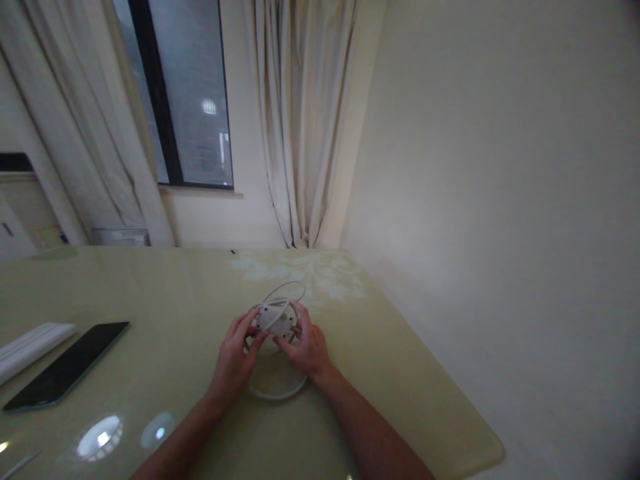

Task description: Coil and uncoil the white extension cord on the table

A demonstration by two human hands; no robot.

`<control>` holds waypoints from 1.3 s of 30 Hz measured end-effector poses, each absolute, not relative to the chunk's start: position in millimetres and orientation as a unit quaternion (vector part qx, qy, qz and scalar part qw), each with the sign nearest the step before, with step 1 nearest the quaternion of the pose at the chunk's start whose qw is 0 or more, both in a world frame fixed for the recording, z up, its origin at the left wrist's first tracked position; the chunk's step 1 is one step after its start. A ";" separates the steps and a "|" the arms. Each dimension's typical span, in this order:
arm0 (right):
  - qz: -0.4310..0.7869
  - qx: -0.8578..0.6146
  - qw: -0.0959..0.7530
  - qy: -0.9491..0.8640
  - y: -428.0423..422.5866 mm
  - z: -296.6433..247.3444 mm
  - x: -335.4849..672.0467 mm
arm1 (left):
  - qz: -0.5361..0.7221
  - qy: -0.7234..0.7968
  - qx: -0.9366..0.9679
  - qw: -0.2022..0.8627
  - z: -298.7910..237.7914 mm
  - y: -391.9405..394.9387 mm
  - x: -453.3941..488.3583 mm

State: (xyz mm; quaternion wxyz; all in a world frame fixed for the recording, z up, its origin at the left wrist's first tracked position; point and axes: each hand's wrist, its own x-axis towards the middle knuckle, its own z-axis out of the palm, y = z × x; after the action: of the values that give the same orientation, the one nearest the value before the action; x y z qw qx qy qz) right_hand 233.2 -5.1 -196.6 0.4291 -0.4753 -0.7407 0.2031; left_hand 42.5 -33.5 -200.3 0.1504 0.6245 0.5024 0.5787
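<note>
A small white power strip (275, 321) with dark round holes in the face toward me is held just above the table, between both hands. Its white cord (277, 398) runs in loops around and across it; one loop stands up behind and a wider one hangs below. My left hand (237, 357) is closed on the left end, thumb in front and fingers at the upper edge. Around the right end, my right hand (307, 347) grips the strip and some of the cord. The fingers partly hide both ends.
The glossy pale green table (390, 393) has a rounded corner at the right, beside the wall (500, 200). A black tablet-like slab (67, 367) and a long white object (33, 347) lie at the left. Curtains (305, 120) and a window (193, 93) are behind.
</note>
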 end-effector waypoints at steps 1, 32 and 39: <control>0.202 -0.473 0.425 -0.745 -5.4 -195.9 234.7 | 0.574 0.507 0.626 0.147 -200.2 -33.1 41.0; 0.372 -0.491 0.688 -0.383 18.2 -180.7 252.0 | 0.492 0.695 0.525 -0.009 -209.6 -3.8 -16.4; 0.327 -0.515 0.768 -0.192 34.7 -184.3 278.1 | 0.498 0.698 0.498 0.127 -216.0 4.7 -39.2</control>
State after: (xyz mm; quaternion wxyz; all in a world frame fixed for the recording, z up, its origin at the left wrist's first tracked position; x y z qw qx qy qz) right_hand 278.1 34.7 -184.3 0.7684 -0.5153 -0.1919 0.3274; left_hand -39.2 4.7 -216.0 0.1270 0.4983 0.6984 0.4978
